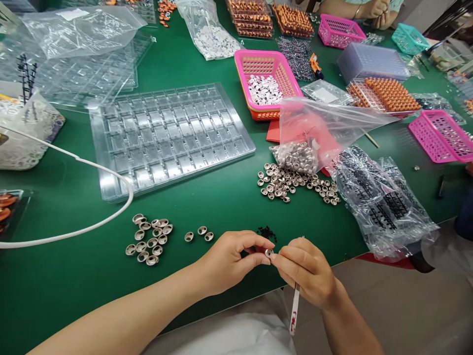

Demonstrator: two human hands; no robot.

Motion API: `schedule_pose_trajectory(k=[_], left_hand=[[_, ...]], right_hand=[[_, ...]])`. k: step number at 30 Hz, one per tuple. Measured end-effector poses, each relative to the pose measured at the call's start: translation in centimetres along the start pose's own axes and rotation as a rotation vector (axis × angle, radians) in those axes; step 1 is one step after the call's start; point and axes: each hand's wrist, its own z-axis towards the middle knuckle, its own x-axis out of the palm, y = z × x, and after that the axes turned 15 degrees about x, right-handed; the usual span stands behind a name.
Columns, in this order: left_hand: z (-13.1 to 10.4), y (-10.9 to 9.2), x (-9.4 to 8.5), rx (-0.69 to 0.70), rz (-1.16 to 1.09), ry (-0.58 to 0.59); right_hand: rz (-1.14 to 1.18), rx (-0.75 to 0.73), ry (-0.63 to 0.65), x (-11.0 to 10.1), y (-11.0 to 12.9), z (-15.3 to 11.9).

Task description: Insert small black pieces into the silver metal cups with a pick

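Observation:
My left hand (pixel 232 259) pinches a small silver ring-like part (pixel 269 253) between thumb and index finger. My right hand (pixel 308 268) meets it from the right, its fingertips at the same part, and also holds white tweezers (pixel 294 310) that stick out below the palm. Just behind the fingers lies a small heap of black pieces (pixel 266 232). Silver parts (pixel 152 242) lie in a group to the left, with three more silver parts (pixel 202 230) nearer my left hand. A larger spread of silver parts (pixel 279 182) lies behind my hands.
A clear plastic tray (pixel 173 138) lies behind the left group. Pink basket (pixel 268 79) holds white pieces. Bags of silver parts (pixel 299 157) and black parts (pixel 384 197) are at right. A white cable (pixel 125 185) curves in from the left. Another person's hands (pixel 377 12) show at the top.

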Motion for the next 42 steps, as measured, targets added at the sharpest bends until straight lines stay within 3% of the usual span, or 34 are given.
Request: schedule_pose_trajectory(k=[17, 28, 35, 42], left_hand=[[-0.2, 0.2, 0.2, 0.113, 0.005, 0.001], [-0.4, -0.2, 0.7, 0.137, -0.004, -0.059], [-0.7, -0.2, 0.9, 0.157, 0.031, -0.067], [-0.7, -0.2, 0.9, 0.136, -0.01, -0.071]], right_hand=[[-0.093, -0.082, 0.042, -0.2, -0.5, -1.0], [-0.116, -0.21, 0.065, -1.0, 0.3, 0.0], [-0.097, -0.248, 0.138, -1.6, 0.5, 0.9], [-0.042, -0.236, 0.122, -1.4, 0.5, 1.1]])
